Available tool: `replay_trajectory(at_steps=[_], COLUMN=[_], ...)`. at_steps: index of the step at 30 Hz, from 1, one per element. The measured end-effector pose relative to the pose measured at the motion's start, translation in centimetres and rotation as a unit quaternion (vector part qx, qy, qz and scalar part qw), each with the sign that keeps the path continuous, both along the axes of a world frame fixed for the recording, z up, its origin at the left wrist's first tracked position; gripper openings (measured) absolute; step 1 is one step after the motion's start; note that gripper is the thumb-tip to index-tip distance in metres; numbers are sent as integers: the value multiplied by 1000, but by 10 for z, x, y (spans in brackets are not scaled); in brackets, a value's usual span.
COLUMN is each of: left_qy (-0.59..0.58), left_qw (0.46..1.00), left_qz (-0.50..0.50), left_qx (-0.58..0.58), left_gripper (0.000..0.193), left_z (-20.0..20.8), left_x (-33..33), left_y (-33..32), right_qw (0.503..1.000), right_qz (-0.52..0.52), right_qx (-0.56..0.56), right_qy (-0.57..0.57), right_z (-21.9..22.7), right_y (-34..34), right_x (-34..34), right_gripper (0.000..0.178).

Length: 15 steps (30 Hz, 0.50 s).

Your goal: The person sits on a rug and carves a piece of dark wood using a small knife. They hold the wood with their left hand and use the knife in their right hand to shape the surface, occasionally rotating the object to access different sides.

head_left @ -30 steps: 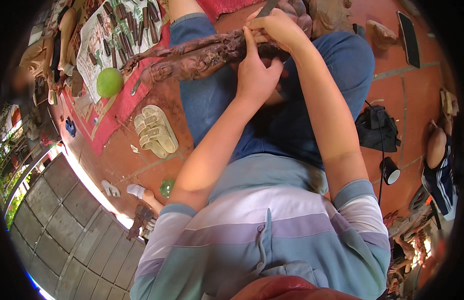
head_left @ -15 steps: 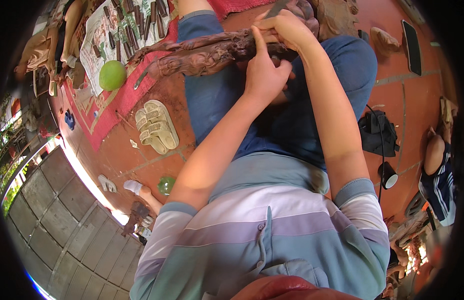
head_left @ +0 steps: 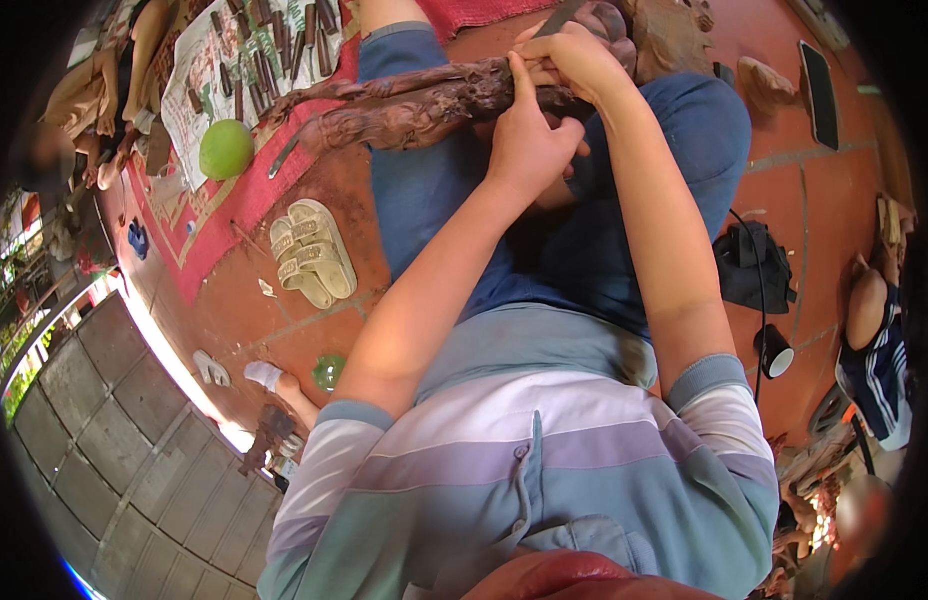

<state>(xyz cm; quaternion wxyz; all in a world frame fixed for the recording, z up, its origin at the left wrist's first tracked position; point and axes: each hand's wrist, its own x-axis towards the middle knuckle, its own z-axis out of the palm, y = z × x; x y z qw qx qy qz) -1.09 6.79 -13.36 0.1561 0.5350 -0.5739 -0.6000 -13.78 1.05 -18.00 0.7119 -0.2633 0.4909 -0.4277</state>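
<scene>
A long, dark reddish-brown wood carving [head_left: 414,115] lies across my thighs, its surface cut in rough relief. Over its right end my right hand [head_left: 574,62] is bent down, fingers closed round a tool with a flat grey metal strip [head_left: 556,18] that sticks out beyond the knuckles. My left hand [head_left: 529,150] presses against the carving's near side. Its index finger stretches up to the right hand's fingers, the thumb points right, and the other fingers curl out of sight. What those curled fingers hold is hidden. A thin grey blade-like tip [head_left: 282,158] shows at the carving's left end.
Several dark-handled carving tools [head_left: 269,60] lie on a printed white sack [head_left: 189,85] over a red mat [head_left: 209,245]. Nearby are a green round fruit [head_left: 226,150] and cream sandals [head_left: 314,255]. To the right are a phone [head_left: 820,95], a black bag [head_left: 754,265] and a cup [head_left: 776,352]. Other people sit around.
My hands shift very slightly and stay together at the carving's right end. The carving stays almost where it was.
</scene>
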Motion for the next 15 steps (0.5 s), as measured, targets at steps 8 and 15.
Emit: replay_trajectory(at_steps=[8, 15], left_qy=[20, -1], left_qw=[999, 1000], left_qz=[42, 19], left_qx=[-20, 8], left_gripper=[95, 97], left_z=[0, 1], left_x=[4, -3], left_y=[9, 0], right_qw=[993, 983], right_qz=[8, 41], right_qx=[-29, -42], right_qy=[115, 175], right_z=[-3, 7], right_y=[3, 0], right_x=[10, 5], right_gripper=[20, 13])
